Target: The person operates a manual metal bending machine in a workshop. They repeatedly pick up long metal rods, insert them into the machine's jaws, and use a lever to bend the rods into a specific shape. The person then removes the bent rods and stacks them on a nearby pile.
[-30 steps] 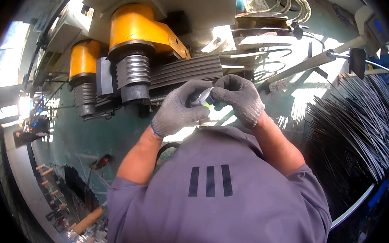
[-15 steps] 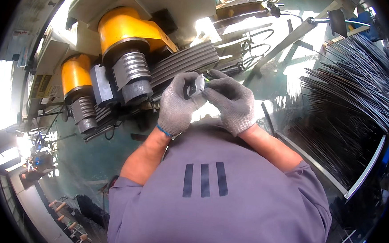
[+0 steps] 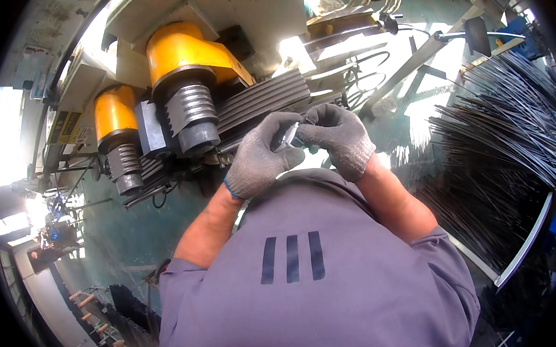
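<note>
Grey-gloved left hand [image 3: 261,156] and right hand [image 3: 338,139] together pinch a small metal piece [image 3: 288,136], fingers closed around it; yellow-capped rollers [image 3: 192,73] stand just beside; dark rods [image 3: 509,143] lie right.

The small grey piece [image 3: 288,136] is mostly hidden between both hands' fingers.

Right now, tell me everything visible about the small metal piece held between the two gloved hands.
The small metal piece looks like bare, shiny grey steel, short and flat-sided, catching light on one face. Most of it is hidden by fingers, so its full shape cannot be told. The left hand and the right hand, both in grey knit gloves, pinch it from either side at chest height, in front of the ribbed rollers of the yellow-capped machine. It touches nothing but the gloves.
</note>
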